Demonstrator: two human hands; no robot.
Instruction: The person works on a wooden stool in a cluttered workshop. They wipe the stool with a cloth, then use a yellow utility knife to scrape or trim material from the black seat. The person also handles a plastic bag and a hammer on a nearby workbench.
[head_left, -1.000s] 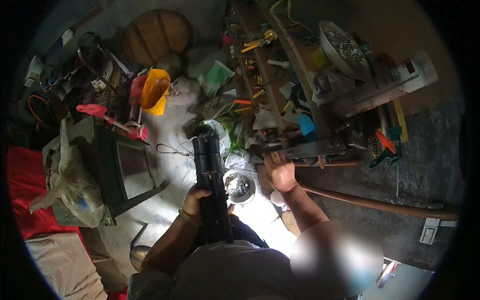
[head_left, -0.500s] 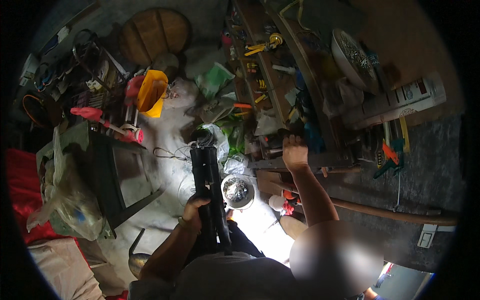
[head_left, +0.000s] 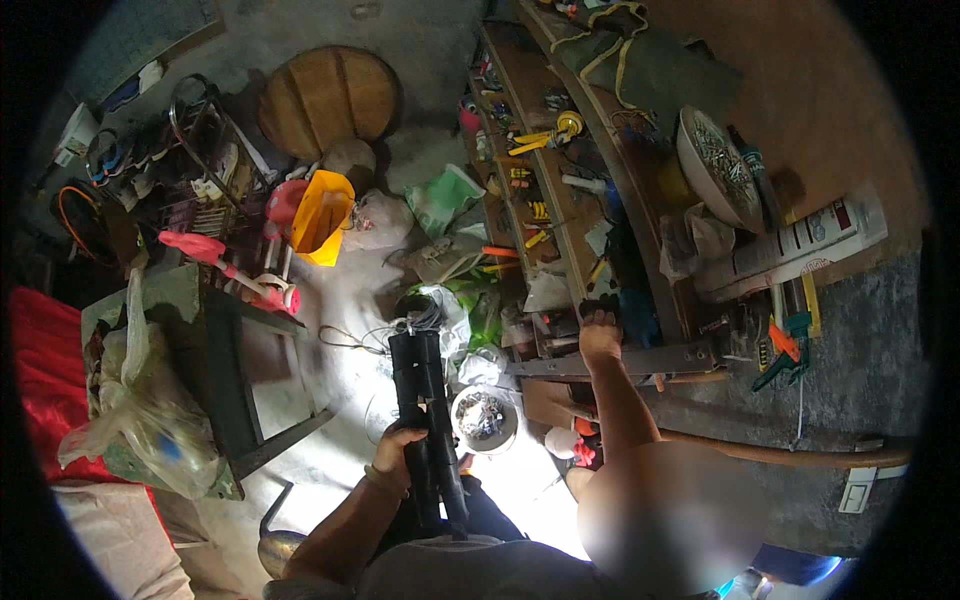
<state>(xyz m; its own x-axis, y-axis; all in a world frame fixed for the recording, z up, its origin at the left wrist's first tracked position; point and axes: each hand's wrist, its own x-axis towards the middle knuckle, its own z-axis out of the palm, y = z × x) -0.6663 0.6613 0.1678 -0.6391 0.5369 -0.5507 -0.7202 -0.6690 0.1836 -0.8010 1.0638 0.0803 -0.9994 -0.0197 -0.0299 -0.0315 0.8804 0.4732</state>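
My left hand is closed round a long black double-tube object, which stands close in front of my body; its exact kind is not clear. My right hand is at the lower end of the wooden shelf rack, fingers curled down among small items. Whatever it grips is hidden. Hand tools with yellow handles and other small things lie on the shelves beyond it. Below and between my hands, a round bucket holds small metal pieces.
At left stands a dark-framed table bearing a clear plastic bag. Farther off are a yellow container, a round wooden board and a green bag. A bowl of nails or screws sits at upper right, above a wooden pole.
The whole view has shifted, so the surroundings appear lower and slightly to the right. My left hand keeps its hold on the black tubes; my right hand stays at the shelf with fingers curled.
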